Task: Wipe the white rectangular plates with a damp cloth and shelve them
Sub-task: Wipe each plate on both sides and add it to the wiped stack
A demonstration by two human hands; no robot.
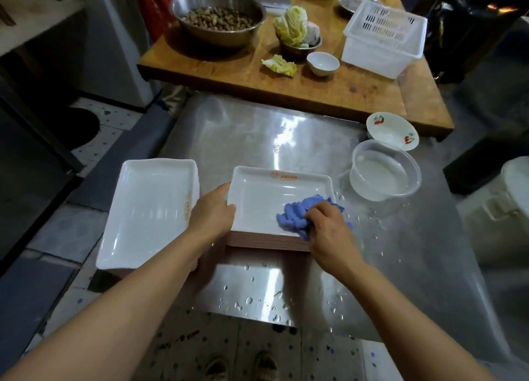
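A: Top plate (pixel 266 197) of the right stack (pixel 266 241), white rectangular, orange logo on the far rim. It sits on the steel counter (pixel 257 128), dead centre in front of the person.

B: Cloth?

A: Blue damp cloth (pixel 303 211), bunched, on the plate's near right corner. Right hand (pixel 329 229) has its fingers curled round it and is pressing down, so I'd call that mid-wipe.

B: Left hand?

A: Left hand (pixel 213 214) is clamped on the plate's left rim, thumb over the edge. Probably bracing so the stack doesn't skate on the wet steel.

B: Second pile?

A: Yes, left stack (pixel 148 209), same white plates, just beside the left hand and overhanging the counter's left edge. Likely the done pile, or the waiting one; can't tell which. No shelf in view.

B: Water source?

A: Clear plastic tub (pixel 385 170) with water in it, right of the plate, within reach for re-wetting. Droplets (pixel 249 300) are scattered on the near counter. Small cherry-print bowl (pixel 392 130) sits just behind the tub.

B: Background?

A: Wooden table (pixel 329 91) abutting the far side: steel bowl of brown food (pixel 217 17), cabbage (pixel 292 25), small white bowl (pixel 323 63), white slotted basket (pixel 383 37). None of it is part of the job.
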